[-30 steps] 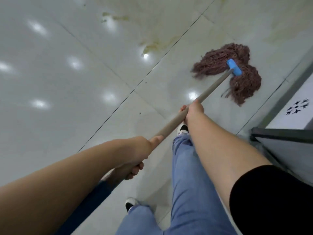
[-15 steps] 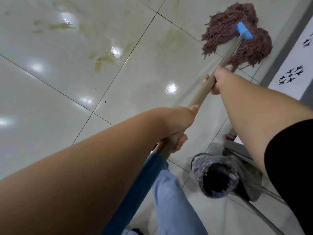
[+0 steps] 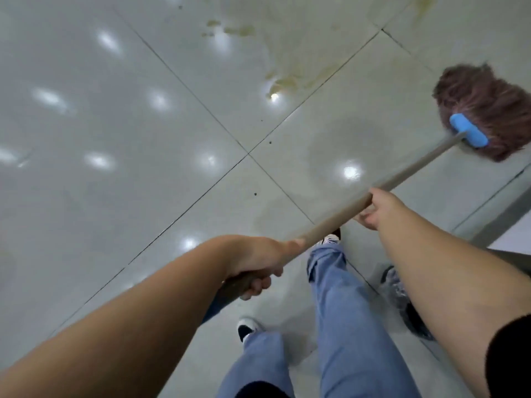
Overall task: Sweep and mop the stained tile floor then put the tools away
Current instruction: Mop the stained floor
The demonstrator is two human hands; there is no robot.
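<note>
The long wooden mop handle [image 3: 402, 179] runs from lower left to upper right across the pale glossy tile floor [image 3: 115, 139]. The left hand [image 3: 258, 261] holds its lower part, the right hand [image 3: 379, 206] holds it further up. The reddish-brown string mop head [image 3: 485, 104] is at the far right, right of the yellowish stains [image 3: 287, 81]. The 2 legs in blue jeans [image 3: 344, 311] stand below the handle, and the bin lined with a clear plastic bag [image 3: 402, 297] is just right of them.

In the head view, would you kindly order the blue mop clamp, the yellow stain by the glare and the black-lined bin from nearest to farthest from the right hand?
From the right hand:
1. Bin, just below it, beside the right forearm.
2. Blue clamp, up the handle to the right.
3. Yellow stain, up and left, across the tile joint.
</note>
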